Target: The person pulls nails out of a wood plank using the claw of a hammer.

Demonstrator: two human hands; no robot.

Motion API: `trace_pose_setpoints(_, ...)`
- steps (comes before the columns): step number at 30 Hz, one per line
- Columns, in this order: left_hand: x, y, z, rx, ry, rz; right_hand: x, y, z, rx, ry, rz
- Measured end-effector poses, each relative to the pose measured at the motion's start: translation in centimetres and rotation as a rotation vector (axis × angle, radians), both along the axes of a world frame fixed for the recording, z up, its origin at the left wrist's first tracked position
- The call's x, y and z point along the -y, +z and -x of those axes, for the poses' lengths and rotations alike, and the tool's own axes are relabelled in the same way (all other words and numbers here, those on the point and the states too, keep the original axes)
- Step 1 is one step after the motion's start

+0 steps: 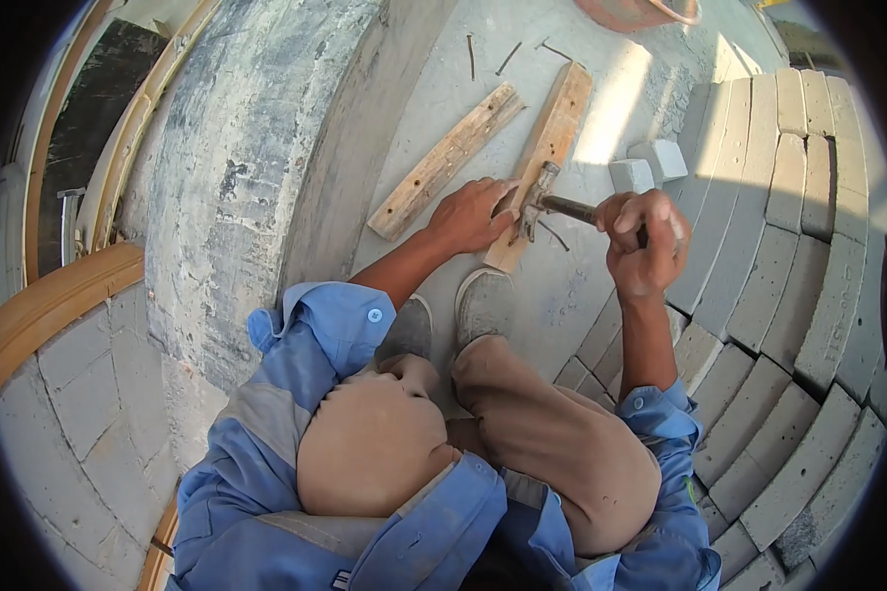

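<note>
My right hand (647, 236) is closed around the dark handle of a hammer (572, 208). The hammer's head lies over a wooden strip (559, 108) on the floor, and a bent nail (554, 235) shows beside the strip. My left hand (473, 217) grips the strip's left edge with thumb and fingers, close to the hammer head; whether a nail is between the fingertips is hidden. Left of it lies a second, rougher wood piece (446, 163) with nail holes. Loose nails (471, 57) are scattered beyond the strips.
Stacked grey blocks (749, 197) line the right side, with two small white blocks (658, 160) nearby. A rough, paint-marked concrete mass (237, 177) stands on the left. At the far edge sits a reddish bucket (629, 14). My shoes (485, 303) are just below the strip.
</note>
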State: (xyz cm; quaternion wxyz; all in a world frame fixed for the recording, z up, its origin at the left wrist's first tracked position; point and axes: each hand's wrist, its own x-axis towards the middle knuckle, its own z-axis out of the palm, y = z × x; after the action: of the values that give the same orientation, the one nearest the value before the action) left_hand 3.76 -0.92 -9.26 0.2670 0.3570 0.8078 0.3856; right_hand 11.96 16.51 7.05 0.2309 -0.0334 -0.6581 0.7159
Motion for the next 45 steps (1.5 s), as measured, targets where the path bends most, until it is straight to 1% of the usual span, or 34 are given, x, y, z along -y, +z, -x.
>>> trace_pose_setpoints(1, 0.0, 0.3, 0.1, 0.053, 0.013, -0.056, -2.4, 1.6, 1.7, -0.026, -0.007, 0.137)
trace_pose_setpoints(2, -0.1, 0.7, 0.5, 0.100, 0.021, -0.115, -4.0, 3.8, 3.1, -0.016, -0.002, 0.165)
trace_pose_setpoints(3, -0.2, 1.0, 1.0, 0.084, 0.013, -0.126, -5.1, 5.5, 4.1, -0.012, -0.003, 0.186)
trace_pose_setpoints(4, -0.3, 1.3, 1.4, 0.116, 0.025, -0.115, -5.0, 5.9, 4.7, -0.025, -0.008, 0.171)
trace_pose_setpoints(6, -1.1, 1.8, 1.9, 0.153, 0.036, -0.126, -4.0, 6.0, 5.6, 0.001, 0.062, 0.091)
trace_pose_setpoints(8, -1.3, 2.3, 2.2, 0.411, 0.150, -0.103, -2.6, 3.9, 5.6, 0.000, 0.035, 0.039)
trace_pose_setpoints(11, -0.8, 1.3, 1.8, 0.363, 0.230, -0.122, -1.0, 1.8, 5.3, 0.028, 0.037, 0.032)
trace_pose_setpoints(12, -0.7, 1.2, 2.0, 0.352, 0.223, -0.113, -0.4, 1.6, 5.3, 0.053, 0.029, 0.005)
trace_pose_setpoints(14, -0.9, 1.0, 2.3, 0.244, 0.293, -0.133, 0.8, 1.3, 5.4, 0.072, -0.002, -0.003)
trace_pose_setpoints(15, -1.0, 1.1, 2.4, 0.248, 0.286, -0.135, 1.4, 1.1, 5.1, 0.110, -0.023, -0.017)
trace_pose_setpoints(16, -1.2, 1.1, 2.5, 0.273, 0.291, -0.180, 2.0, 0.5, 4.4, 0.140, -0.037, -0.060)
trace_pose_setpoints(18, -1.5, 0.8, 2.8, 0.301, 0.300, -0.229, 4.4, -1.4, 2.5, 0.168, -0.085, -0.243)
trace_pose_setpoints(19, -1.6, 0.4, 3.0, 0.267, 0.259, -0.274, 5.7, -2.5, 1.8, 0.022, -0.002, -0.262)
trace_pose_setpoints(20, -1.5, 0.2, 3.3, 0.232, 0.219, -0.317, 7.5, -2.3, 1.5, -0.082, 0.041, -0.378)
trace_pose_setpoints(21, -1.4, 0.3, 3.6, 0.234, 0.218, -0.316, 8.6, -2.6, 0.8, -0.102, 0.124, -0.472)
trace_pose_setpoints(22, -1.4, 0.5, 3.9, 0.287, 0.168, -0.284, 9.3, -2.8, 0.1, -0.121, 0.206, -0.566)
trace_pose_setpoints(23, -1.4, 0.8, 4.3, 0.336, 0.116, -0.255, 9.6, -2.7, -0.6, -0.120, 0.204, -0.568)
trace_pose_setpoints(24, -1.4, 1.0, 4.4, 0.339, 0.111, -0.256, 9.8, -2.5, -1.2, -0.100, 0.277, -0.591)
trace_pose_setpoints(25, -1.3, 1.1, 4.3, 0.356, 0.100, -0.174, 10.0, -2.4, -1.5, -0.077, 0.350, -0.613)
trace_pose_setpoints(26, -1.3, 1.3, 4.1, 0.372, 0.088, -0.091, 9.6, -2.3, -1.8, -0.064, 0.360, -0.559)
trace_pose_setpoints(27, -1.3, 1.2, 3.7, 0.375, 0.084, -0.090, 9.2, -2.0, -2.0, -0.060, 0.357, -0.558)
trace_pose_setpoints(29, -1.5, 1.1, 2.7, 0.263, 0.082, 0.067, 8.4, -1.2, -2.2, -0.031, 0.391, -0.430)
trace_pose_setpoints(30, -1.4, 0.9, 2.2, 0.262, 0.075, 0.070, 8.3, -1.2, -2.7, -0.019, 0.412, -0.444)
trace_pose_setpoints(31, -1.2, 0.8, 1.7, 0.368, 0.038, 0.085, 8.3, -1.1, -3.4, -0.019, 0.403, -0.442)
trace_pose_setpoints(32, -1.2, 0.5, 1.5, 0.473, 0.001, 0.099, 8.3, -0.9, -4.1, -0.004, 0.444, -0.471)
trace_pose_setpoints(33, -1.4, 1.0, 1.8, 0.471, -0.008, 0.103, 8.4, -0.7, -4.8, 0.013, 0.485, -0.499)
trace_pose_setpoints(35, -1.8, 1.9, 2.4, 0.245, -0.176, 0.190, 8.5, -0.7, -5.6, 0.009, 0.477, -0.514)
trace_pose_setpoints(36, -2.2, 1.8, 2.3, 0.250, -0.190, 0.186, 8.3, -0.8, -5.8, 0.011, 0.464, -0.511)
trace_pose_setpoints(38, -3.0, 1.7, 2.3, 0.047, -0.193, -0.038, 7.9, -0.7, -6.1, 0.019, 0.458, -0.516)
trace_pose_setpoints(39, -3.3, 2.2, 2.0, 0.050, -0.195, -0.046, 7.9, -0.7, -6.1, 0.023, 0.443, -0.514)
trace_pose_setpoints(41, -3.8, 3.9, 0.8, -0.022, -0.258, -0.398, 7.6, -0.5, -5.9, 0.029, 0.428, -0.518)
trace_pose_setpoints(42, -3.9, 4.3, 0.0, -0.020, -0.256, -0.400, 7.5, -0.4, -5.8, 0.041, 0.421, -0.511)
trace_pose_setpoints(44, -3.8, 5.0, -1.5, 0.157, -0.272, -0.754, 7.4, -0.5, -5.8, 0.054, 0.417, -0.500)
trace_pose_setpoints(45, -3.1, 5.6, -2.4, 0.164, -0.274, -0.754, 7.6, -0.5, -5.9, 0.057, 0.371, -0.482)
